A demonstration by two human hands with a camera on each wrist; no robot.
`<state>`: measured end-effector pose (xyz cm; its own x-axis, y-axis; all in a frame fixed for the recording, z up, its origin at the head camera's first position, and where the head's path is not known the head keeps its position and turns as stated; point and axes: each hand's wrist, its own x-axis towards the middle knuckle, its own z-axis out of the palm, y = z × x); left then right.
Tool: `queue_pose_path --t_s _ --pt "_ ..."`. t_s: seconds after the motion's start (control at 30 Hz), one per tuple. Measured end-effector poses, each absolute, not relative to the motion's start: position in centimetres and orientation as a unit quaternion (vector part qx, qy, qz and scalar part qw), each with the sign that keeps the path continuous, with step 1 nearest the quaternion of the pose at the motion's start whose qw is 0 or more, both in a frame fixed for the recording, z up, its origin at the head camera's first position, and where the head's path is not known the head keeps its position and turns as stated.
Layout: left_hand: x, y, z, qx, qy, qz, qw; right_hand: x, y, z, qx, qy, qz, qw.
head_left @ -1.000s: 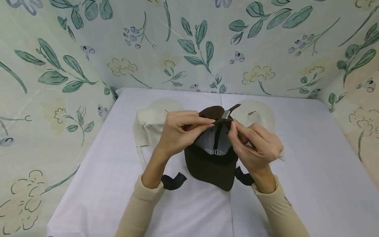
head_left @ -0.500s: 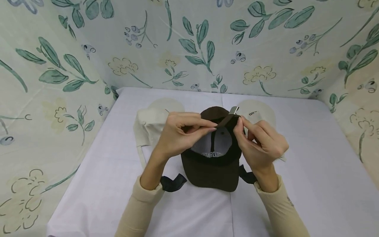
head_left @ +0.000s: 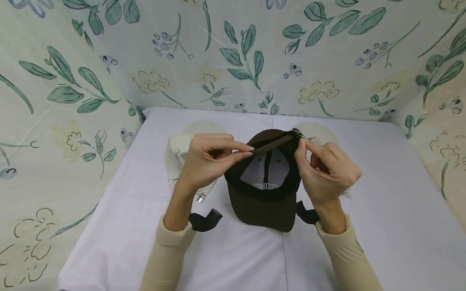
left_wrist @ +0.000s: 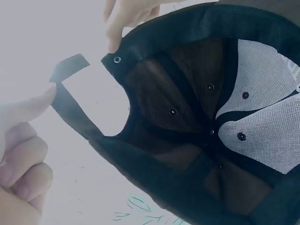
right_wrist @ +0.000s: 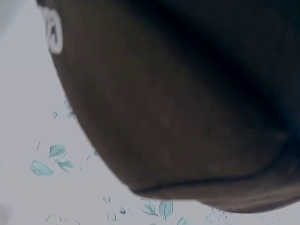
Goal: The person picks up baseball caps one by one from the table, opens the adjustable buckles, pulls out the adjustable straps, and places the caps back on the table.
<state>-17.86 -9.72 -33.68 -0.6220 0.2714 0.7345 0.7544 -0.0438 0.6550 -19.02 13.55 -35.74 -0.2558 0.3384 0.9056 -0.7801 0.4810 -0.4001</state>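
Both hands hold a dark brown baseball cap (head_left: 263,210), its hollow side facing me and its brim hanging down. My left hand (head_left: 214,159) pinches the cap's back strap (left_wrist: 72,110) between thumb and fingertips. Past these fingertips the strap's loose end (left_wrist: 70,67) bends over, apart from the opposite corner in the left wrist view. My right hand (head_left: 325,169) pinches that corner, beside a metal buckle (head_left: 296,132). A small eyelet (left_wrist: 117,59) shows there. The right wrist view is filled by the cap's outer side (right_wrist: 154,108), with white lettering at its edge.
A cream cap (head_left: 172,155) lies behind my left hand, a metal buckle (head_left: 201,197) at its strap's end. Another pale cap (head_left: 322,135) lies behind my right hand, partly hidden. The white-covered table (head_left: 393,194) meets a leaf-patterned cloth (head_left: 204,72) at the back.
My left hand has moved left and my right hand right, and a longer stretch of strap now shows between them. The buckle has shifted right, and the cap's opening is wider.
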Motion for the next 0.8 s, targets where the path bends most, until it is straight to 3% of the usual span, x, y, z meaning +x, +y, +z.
queue_pose_path --t_s 0.43,0.8 --pt "-18.3 -9.9 -33.7 -0.353 -0.686 -0.595 0.227 -19.0 15.0 -35.3 0.227 -0.720 0.466 0.462" --pt "-18.5 -10.4 -33.9 -0.306 -0.706 -0.594 0.234 -19.2 16.0 -35.3 0.218 -0.824 0.386 0.354"
